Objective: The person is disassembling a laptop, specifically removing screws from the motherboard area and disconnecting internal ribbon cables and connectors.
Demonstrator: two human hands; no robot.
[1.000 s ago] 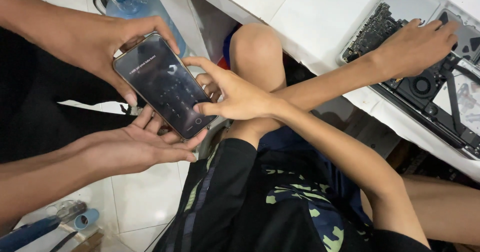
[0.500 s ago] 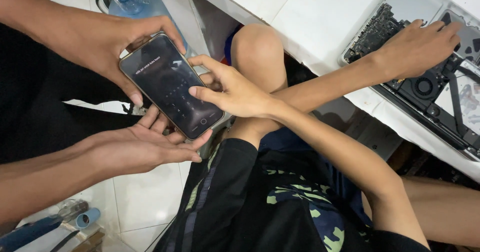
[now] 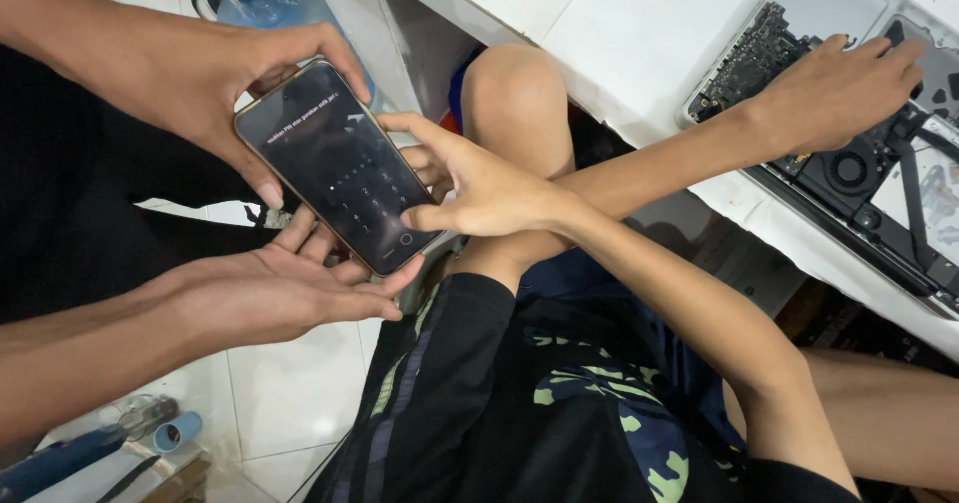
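Head view: a dark phone (image 3: 345, 168) with a keypad on its lit screen sits at 10 o'clock, tilted. The person's arms cross. The right hand (image 3: 489, 188) reaches left from centre, fingers spread apart and clamped on nothing, its thumb tip touching the screen's lower right corner. The left hand (image 3: 834, 88), at 2 o'clock, lies flat with loose fingers on an opened laptop (image 3: 879, 178) with its inner parts bare, on the white table (image 3: 619, 33). 2 hands of a co-worker come from 9 o'clock: the upper hand (image 3: 235, 83) grips the phone's top, and the lower hand (image 3: 290, 288) is cupped palm-up beneath it.
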